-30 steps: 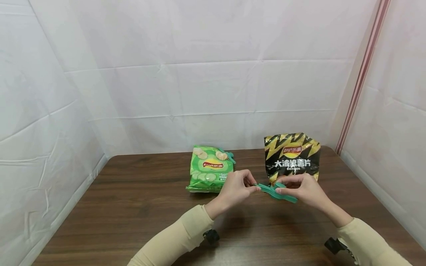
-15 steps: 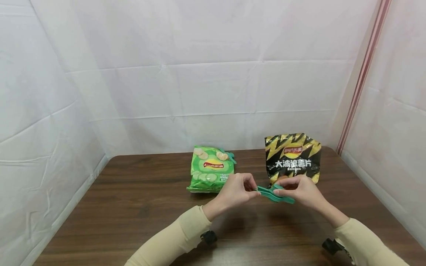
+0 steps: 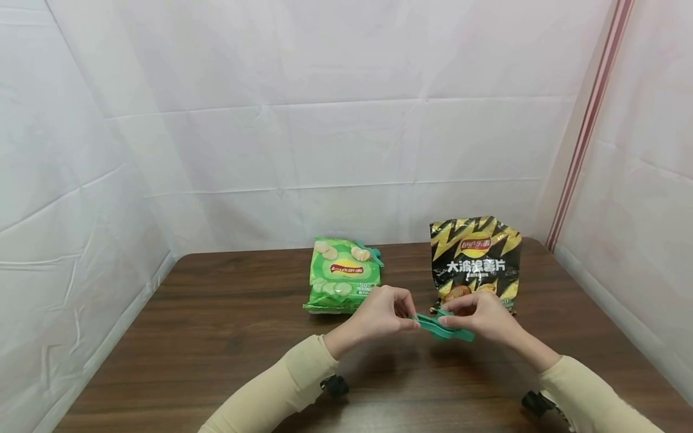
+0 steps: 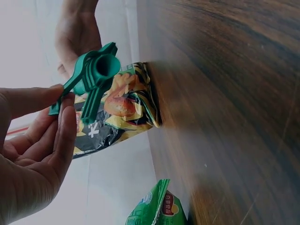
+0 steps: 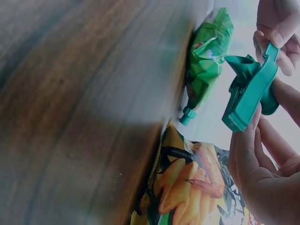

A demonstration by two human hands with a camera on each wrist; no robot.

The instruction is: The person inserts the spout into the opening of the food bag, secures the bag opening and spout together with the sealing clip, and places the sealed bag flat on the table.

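Observation:
Both hands hold a teal green clip (image 3: 445, 328) just above the wooden table (image 3: 216, 337), in front of the black chip bag (image 3: 475, 258). My left hand (image 3: 412, 321) pinches the clip's left end between thumb and fingers. My right hand (image 3: 447, 316) grips its middle and right part. In the left wrist view the clip (image 4: 96, 75) is pinched at its handle tips by the left hand (image 4: 63, 101), with the black bag (image 4: 122, 108) behind. In the right wrist view the clip (image 5: 251, 91) lies against the fingers (image 5: 248, 140) of my right hand.
A green chip bag (image 3: 342, 273) lies flat to the left of the black one, with a second teal clip (image 5: 187, 116) on its far end. White cloth walls (image 3: 346, 120) close in the table on three sides. Bare wood stretches to the left and front.
Both hands have drawn the clip a little lower and nearer to me, so more of the black bag's bottom edge shows. The bags have not moved.

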